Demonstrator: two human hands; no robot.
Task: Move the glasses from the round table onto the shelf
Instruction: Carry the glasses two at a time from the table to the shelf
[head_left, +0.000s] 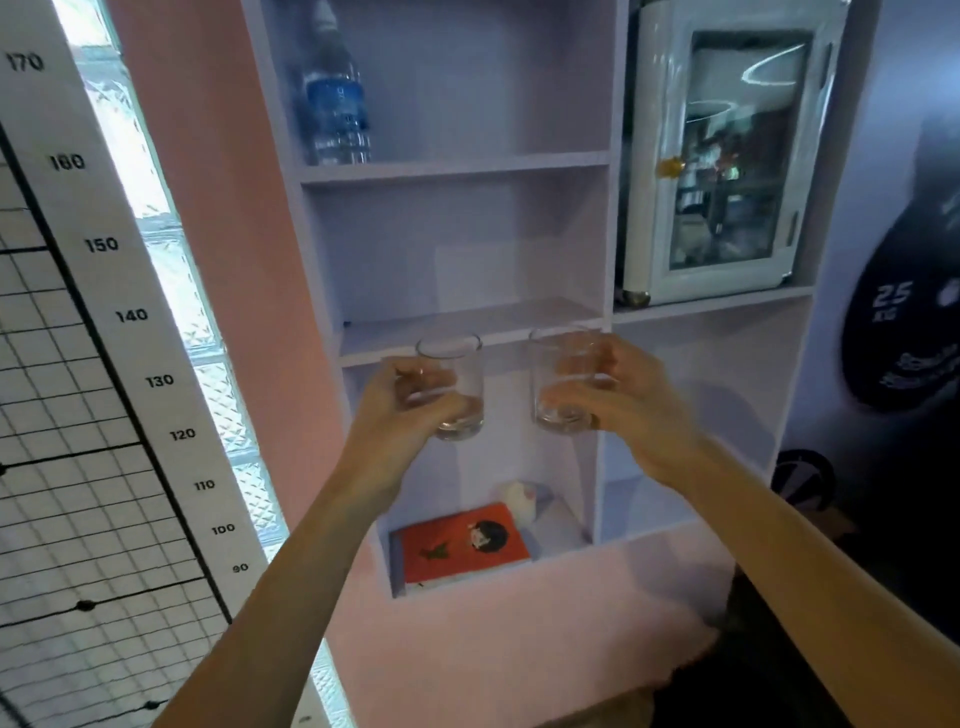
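My left hand grips the left glass and my right hand grips the right glass, with the fingers curled around each one. Both glasses are upright. They hang side by side just in front of the shelf board, rims at its edge and bottoms below it, so I think both must go up and then forward, and neither hand is clearly nearer.

Looked like home-style room, possibly staged set. Pink wall flanked lilac shelf unit holding water bottle, red book, small glass-door fridge. Height chart marked 90–170 stood by glass-block window. Weight-plate picture marked 25 KG on right wall.
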